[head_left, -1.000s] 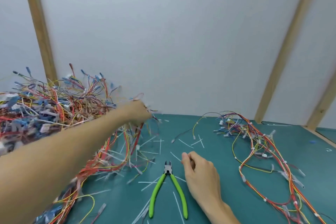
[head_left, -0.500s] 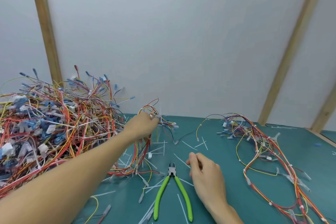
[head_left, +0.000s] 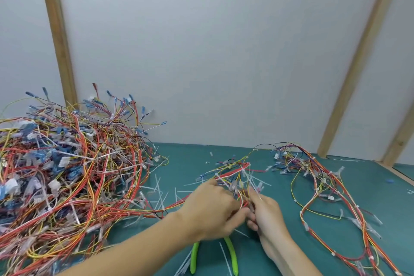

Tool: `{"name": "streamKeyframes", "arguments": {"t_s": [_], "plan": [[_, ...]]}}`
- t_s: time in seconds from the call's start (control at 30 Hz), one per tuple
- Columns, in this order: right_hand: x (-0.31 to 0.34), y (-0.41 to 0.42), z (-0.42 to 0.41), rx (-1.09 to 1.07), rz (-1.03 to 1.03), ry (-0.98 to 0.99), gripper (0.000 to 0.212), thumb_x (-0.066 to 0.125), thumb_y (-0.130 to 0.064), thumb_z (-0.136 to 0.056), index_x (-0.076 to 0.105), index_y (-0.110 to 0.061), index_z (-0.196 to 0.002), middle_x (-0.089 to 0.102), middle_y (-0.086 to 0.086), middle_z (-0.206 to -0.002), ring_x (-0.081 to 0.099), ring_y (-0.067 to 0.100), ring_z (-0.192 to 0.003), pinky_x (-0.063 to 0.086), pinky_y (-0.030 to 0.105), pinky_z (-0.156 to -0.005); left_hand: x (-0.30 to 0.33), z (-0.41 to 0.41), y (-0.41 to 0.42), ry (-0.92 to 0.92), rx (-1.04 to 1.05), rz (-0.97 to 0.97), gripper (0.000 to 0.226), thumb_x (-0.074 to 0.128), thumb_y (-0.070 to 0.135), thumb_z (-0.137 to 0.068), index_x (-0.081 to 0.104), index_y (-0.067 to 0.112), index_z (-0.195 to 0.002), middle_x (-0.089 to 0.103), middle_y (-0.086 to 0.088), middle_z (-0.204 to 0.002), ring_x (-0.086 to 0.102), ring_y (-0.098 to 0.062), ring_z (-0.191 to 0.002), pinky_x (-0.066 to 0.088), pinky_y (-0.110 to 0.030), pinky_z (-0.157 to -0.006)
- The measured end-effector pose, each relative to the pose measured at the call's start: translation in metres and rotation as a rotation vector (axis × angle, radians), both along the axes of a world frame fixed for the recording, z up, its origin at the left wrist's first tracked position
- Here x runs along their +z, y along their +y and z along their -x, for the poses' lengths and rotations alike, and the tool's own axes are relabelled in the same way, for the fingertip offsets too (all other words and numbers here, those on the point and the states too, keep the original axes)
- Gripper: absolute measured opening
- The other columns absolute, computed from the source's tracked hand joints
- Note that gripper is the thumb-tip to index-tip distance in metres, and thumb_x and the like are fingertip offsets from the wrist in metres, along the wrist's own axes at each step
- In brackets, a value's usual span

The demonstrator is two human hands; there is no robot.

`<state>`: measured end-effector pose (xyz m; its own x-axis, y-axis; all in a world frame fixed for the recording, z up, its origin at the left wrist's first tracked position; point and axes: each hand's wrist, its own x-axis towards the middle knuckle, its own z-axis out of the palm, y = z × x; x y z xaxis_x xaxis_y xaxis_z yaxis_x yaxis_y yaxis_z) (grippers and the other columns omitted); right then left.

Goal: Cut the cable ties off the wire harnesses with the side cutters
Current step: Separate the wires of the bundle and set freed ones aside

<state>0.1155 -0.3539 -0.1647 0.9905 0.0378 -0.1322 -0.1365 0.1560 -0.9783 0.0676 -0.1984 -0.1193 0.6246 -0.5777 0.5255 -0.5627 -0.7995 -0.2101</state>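
Hands (head_left: 210,210) over side cutters (head_left: 233,257), wire pile (head_left: 67,175) left

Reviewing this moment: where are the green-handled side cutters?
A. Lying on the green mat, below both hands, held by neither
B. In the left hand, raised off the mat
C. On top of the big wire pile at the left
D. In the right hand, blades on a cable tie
A. The side cutters lie on the mat, their green handles showing beneath the left hand and right hand, which both hold a wire harness instead.

Both hands (head_left: 240,210) on wire harness (head_left: 235,172)
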Motion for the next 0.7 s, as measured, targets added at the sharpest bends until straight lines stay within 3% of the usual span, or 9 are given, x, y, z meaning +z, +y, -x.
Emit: {"name": "streamKeyframes", "arguments": {"t_s": [0.1,0.17,0.2,0.27,0.33,0.4,0.5,0.57,0.7], "plan": [[-0.001,-0.001,-0.002,0.035,-0.023,-0.012,0.032,0.050,-0.025,-0.108,0.059,-0.009,-0.081,0.039,-0.004,-0.052,0.032,0.009,-0.039,0.024,0.019,-0.036,0.011,-0.004,0.010,-0.139,-0.083,0.357,0.033,0.055,0.033,-0.097,0.061,0.020,-0.067,0.061,0.007,-0.074,0.055,-0.016,-0.069,0.044,-0.034,-0.074],[0.001,-0.001,-0.003,0.057,0.023,-0.036,0.031,0.048,-0.028,-0.109,0.068,-0.008,-0.095,0.050,0.000,-0.057,0.044,0.013,-0.044,0.037,0.025,-0.044,0.022,-0.011,0.014,-0.159,0.067,0.610,0.017,0.058,0.036,-0.093,0.061,0.021,-0.085,0.058,0.008,-0.095,0.055,-0.013,-0.088,0.041,-0.035,-0.084],[0.003,0.000,-0.002,0.062,0.040,-0.062,0.032,0.048,-0.029,-0.109,0.070,-0.008,-0.102,0.060,0.002,-0.065,0.053,0.015,-0.052,0.046,0.031,-0.053,0.027,-0.015,0.018,-0.107,0.210,0.704,0.020,0.060,0.040,-0.091,0.059,0.022,-0.099,0.053,0.009,-0.105,0.052,-0.012,-0.097,0.041,-0.034,-0.088],[0.006,0.001,0.000,0.065,0.024,-0.125,0.033,0.046,-0.030,-0.109,0.071,-0.008,-0.107,0.077,0.004,-0.096,0.068,0.017,-0.078,0.056,0.042,-0.081,0.032,-0.023,0.031,0.260,0.410,0.770,0.048,0.062,0.055,-0.088,0.051,0.025,-0.124,0.052,0.010,-0.117,0.052,-0.009,-0.108,0.042,-0.034,-0.093],[0.007,0.002,0.003,0.074,-0.024,-0.152,0.034,0.043,-0.029,-0.110,0.070,-0.009,-0.104,0.078,0.008,-0.108,0.071,0.014,-0.087,0.056,0.039,-0.089,0.031,-0.027,0.040,0.744,0.338,0.773,0.049,0.061,0.063,-0.088,0.062,0.026,-0.119,0.066,0.012,-0.105,0.062,-0.007,-0.096,0.047,-0.029,-0.085],[0.008,0.002,0.002,0.098,-0.109,-0.111,0.033,0.042,-0.025,-0.111,0.070,-0.008,-0.111,0.078,0.011,-0.110,0.072,0.014,-0.089,0.055,0.035,-0.087,0.023,-0.026,0.043,0.926,0.201,0.698,0.039,0.061,0.058,-0.092,0.073,0.021,-0.099,0.071,0.009,-0.077,0.059,-0.005,-0.065,0.043,-0.022,-0.066],[0.007,0.000,0.000,0.140,-0.310,-0.006,0.039,0.040,-0.027,-0.111,0.069,-0.001,-0.112,0.076,0.019,-0.112,0.072,0.024,-0.091,0.055,0.042,-0.087,0.016,-0.024,0.039,1.004,0.100,0.807,0.037,0.062,0.052,-0.095,0.075,0.018,-0.098,0.055,0.010,-0.059,0.047,-0.015,-0.056,0.038,-0.024,-0.053],[0.008,-0.002,-0.001,0.118,-0.366,0.031,0.043,0.039,-0.032,-0.110,0.065,-0.007,-0.088,0.077,0.018,-0.103,0.074,0.024,-0.083,0.058,0.040,-0.077,0.019,-0.025,0.039,1.041,0.075,0.942,0.032,0.061,0.049,-0.096,0.077,0.021,-0.094,0.049,0.013,-0.059,0.046,-0.015,-0.052,0.040,-0.025,-0.049],[0.007,-0.008,-0.005,0.053,-0.411,0.048,0.036,0.038,-0.034,-0.111,0.051,-0.015,-0.084,0.077,0.018,-0.105,0.074,0.025,-0.079,0.058,0.039,-0.073,0.034,-0.034,0.050,0.807,0.164,1.326,0.025,0.064,0.034,-0.098,0.078,0.017,-0.088,0.052,0.004,-0.065,0.042,-0.007,-0.040,0.031,-0.019,-0.039]]}}
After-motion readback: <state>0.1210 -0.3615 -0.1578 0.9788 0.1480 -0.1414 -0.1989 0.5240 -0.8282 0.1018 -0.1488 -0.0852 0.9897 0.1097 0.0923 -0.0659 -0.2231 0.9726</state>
